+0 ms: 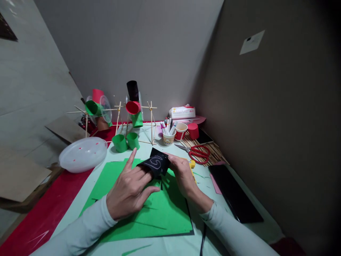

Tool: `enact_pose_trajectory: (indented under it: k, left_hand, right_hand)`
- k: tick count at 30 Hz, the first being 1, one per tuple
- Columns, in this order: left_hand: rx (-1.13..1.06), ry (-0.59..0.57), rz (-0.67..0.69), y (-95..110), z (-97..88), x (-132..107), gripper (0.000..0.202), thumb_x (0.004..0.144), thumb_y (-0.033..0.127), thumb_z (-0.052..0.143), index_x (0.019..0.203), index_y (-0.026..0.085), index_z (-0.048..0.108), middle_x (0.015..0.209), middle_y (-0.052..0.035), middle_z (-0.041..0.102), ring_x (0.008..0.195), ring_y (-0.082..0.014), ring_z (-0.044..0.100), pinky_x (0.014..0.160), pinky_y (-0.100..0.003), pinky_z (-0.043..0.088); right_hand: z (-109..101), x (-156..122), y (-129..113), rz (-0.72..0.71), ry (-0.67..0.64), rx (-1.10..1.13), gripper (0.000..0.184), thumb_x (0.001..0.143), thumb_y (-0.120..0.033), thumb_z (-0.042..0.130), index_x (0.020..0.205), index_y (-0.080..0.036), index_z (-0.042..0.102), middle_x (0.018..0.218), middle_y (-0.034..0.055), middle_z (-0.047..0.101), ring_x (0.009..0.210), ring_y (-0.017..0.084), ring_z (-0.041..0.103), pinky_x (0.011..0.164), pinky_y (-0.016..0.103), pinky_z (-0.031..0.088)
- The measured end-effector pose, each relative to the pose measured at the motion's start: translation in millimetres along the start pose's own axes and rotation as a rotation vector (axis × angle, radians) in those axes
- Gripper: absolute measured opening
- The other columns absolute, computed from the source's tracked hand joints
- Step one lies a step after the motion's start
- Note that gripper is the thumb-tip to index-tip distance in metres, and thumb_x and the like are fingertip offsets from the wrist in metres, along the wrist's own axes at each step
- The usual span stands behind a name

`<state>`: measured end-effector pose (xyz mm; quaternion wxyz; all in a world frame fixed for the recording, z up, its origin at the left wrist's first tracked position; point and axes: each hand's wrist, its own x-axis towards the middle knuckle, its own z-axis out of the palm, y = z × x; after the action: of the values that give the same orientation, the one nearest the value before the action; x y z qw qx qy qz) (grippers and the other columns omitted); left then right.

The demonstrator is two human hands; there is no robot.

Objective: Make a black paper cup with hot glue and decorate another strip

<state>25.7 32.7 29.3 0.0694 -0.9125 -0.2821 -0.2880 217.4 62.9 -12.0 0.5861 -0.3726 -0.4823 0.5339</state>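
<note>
Between my hands is a curled piece of black paper (153, 163) with a pale swirling line drawn on it. Some fingers of my left hand (130, 188) reach inside the curl, while its index finger and thumb stick out. My right hand (182, 172) pinches the paper's right edge between thumb and fingers. Below both hands lies a green paper sheet (170, 217), with dark paper showing at its edge. Just beyond my left hand stand two green paper cups, a left one (119, 143) and a right one (133, 141).
Two stick frames hold wheels with coloured paper tubes, a left wheel (106, 108) and a right tube (132, 90). Around the table are a plastic lid (82, 154), markers in a cup (168, 137), red-handled scissors (198, 153), wooden sticks (217, 153) and a black flat object (234, 193).
</note>
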Motion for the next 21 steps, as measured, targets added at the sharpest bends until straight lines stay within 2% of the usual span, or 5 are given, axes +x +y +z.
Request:
enact_pose_trajectory:
  k: [6, 10, 13, 16, 21]
  left_hand:
    - [-0.089, 0.051, 0.02, -2, -5.4, -4, 0.014, 0.096, 0.018, 0.056, 0.103, 0.011, 0.065, 0.085, -0.0071, 0.072, 0.087, -0.0222, 0.067, 0.12, -0.069, 0.015]
    - [-0.125, 0.275, 0.045, -2, -15.4, -7, 0.045, 0.09, -0.002, 0.053, 0.133, 0.013, 0.055, 0.117, -0.012, 0.071, 0.122, -0.0262, 0.06, 0.117, -0.063, 0.031]
    - [-0.161, 0.394, -0.113, -8, -21.5, -11, 0.05, 0.091, -0.003, 0.051, 0.132, 0.023, 0.06, 0.114, -0.0051, 0.07, 0.114, -0.0208, 0.062, 0.11, -0.048, 0.042]
    - [-0.237, 0.391, -0.303, -17, -24.9, -16, 0.042, 0.096, 0.006, 0.05, 0.128, 0.03, 0.064, 0.102, 0.0001, 0.066, 0.096, -0.0141, 0.062, 0.089, -0.028, 0.047]
    - [-0.436, 0.297, -0.444, -22, -23.4, -25, 0.032, 0.1, 0.017, 0.045, 0.12, 0.03, 0.067, 0.088, 0.0013, 0.059, 0.08, -0.0136, 0.057, 0.075, -0.026, 0.042]
  right_hand:
    - [-2, 0, 6, 0.05, 0.01, 0.12, 0.027, 0.089, -0.04, 0.064, 0.092, -0.016, 0.077, 0.091, 0.0048, 0.075, 0.088, 0.021, 0.067, 0.085, 0.038, 0.052]
    - [-5, 4, 10, 0.092, 0.101, 0.201, 0.029, 0.096, -0.04, 0.061, 0.108, -0.015, 0.067, 0.107, 0.0066, 0.07, 0.094, 0.02, 0.068, 0.084, 0.041, 0.055]
    - [-7, 8, 14, 0.145, 0.175, 0.274, 0.03, 0.097, -0.037, 0.061, 0.118, -0.016, 0.063, 0.116, 0.0078, 0.067, 0.096, 0.021, 0.067, 0.082, 0.041, 0.057]
    - [-8, 10, 15, 0.2, 0.2, 0.348, 0.032, 0.097, -0.035, 0.062, 0.123, -0.016, 0.061, 0.121, 0.0087, 0.065, 0.1, 0.022, 0.067, 0.084, 0.042, 0.058]
    - [-5, 7, 10, 0.219, 0.183, 0.433, 0.03, 0.097, -0.035, 0.062, 0.122, -0.017, 0.062, 0.12, 0.0083, 0.065, 0.098, 0.022, 0.067, 0.083, 0.041, 0.058]
